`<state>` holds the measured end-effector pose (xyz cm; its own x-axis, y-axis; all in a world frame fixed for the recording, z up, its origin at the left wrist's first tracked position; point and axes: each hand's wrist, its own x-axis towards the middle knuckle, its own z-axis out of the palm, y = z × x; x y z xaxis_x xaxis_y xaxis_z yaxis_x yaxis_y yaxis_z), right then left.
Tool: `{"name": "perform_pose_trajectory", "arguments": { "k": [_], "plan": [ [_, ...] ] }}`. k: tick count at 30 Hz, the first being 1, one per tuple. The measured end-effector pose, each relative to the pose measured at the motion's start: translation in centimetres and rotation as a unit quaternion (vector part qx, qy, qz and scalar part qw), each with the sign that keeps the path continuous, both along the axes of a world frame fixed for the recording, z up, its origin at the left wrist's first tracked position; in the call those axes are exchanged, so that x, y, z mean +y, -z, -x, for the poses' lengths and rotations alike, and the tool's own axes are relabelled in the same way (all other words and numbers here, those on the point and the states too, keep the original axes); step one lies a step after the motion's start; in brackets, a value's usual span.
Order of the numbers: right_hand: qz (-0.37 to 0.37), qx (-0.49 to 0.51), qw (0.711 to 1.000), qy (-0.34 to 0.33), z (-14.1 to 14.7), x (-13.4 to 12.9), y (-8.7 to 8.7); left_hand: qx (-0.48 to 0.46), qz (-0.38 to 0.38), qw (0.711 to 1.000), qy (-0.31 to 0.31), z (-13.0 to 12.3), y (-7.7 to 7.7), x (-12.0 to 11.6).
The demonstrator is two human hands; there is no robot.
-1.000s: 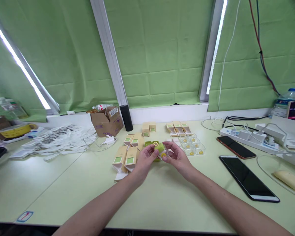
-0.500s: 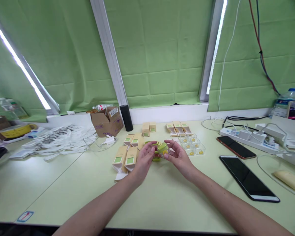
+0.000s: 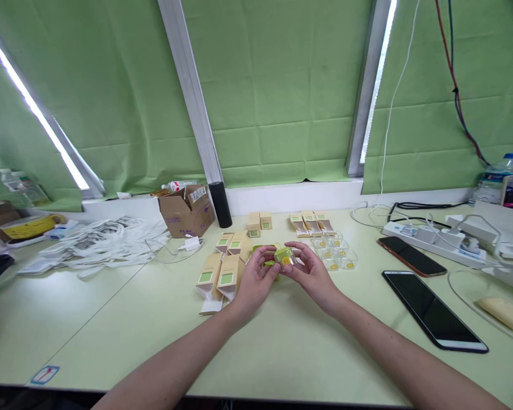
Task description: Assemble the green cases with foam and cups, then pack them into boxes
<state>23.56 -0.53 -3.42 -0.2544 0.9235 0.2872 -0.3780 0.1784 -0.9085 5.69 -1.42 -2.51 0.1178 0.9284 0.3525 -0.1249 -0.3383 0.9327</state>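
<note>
A small green and clear plastic case [image 3: 285,256] with a yellow mark is held between both hands above the table. My left hand [image 3: 259,276] has its fingers closed on the case's left side. From the right, my right hand [image 3: 311,274] grips the case between thumb and fingers. Another green item [image 3: 259,247] lies partly hidden behind my left hand. Open tan boxes [image 3: 227,273] with green squares stand left of my hands. Clear cases with yellow centres [image 3: 333,264] lie to the right.
More tan boxes [image 3: 310,221] stand farther back. A cardboard carton [image 3: 187,213] and black cylinder [image 3: 219,205] are back left, near white straps [image 3: 106,245]. On the right lie a large phone [image 3: 431,310], another phone [image 3: 410,256] and a power strip [image 3: 436,242].
The case has turned in my hands, its clear part now facing more to the right. My left thumb has shifted right, closer to my right hand.
</note>
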Motion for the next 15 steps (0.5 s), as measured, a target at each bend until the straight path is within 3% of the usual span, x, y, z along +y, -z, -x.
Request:
{"name": "perform_pose_trajectory", "arguments": {
  "k": [6,15],
  "plan": [
    [-0.018,0.011,1.000,-0.023,-0.06,0.06,0.12,-0.002,0.000,1.000,0.005,0.04,-0.17,0.05],
    [-0.010,0.000,1.000,-0.007,-0.15,0.50,0.48,-0.007,0.004,1.000,0.003,0.14,-0.37,-0.02]
  ]
}}
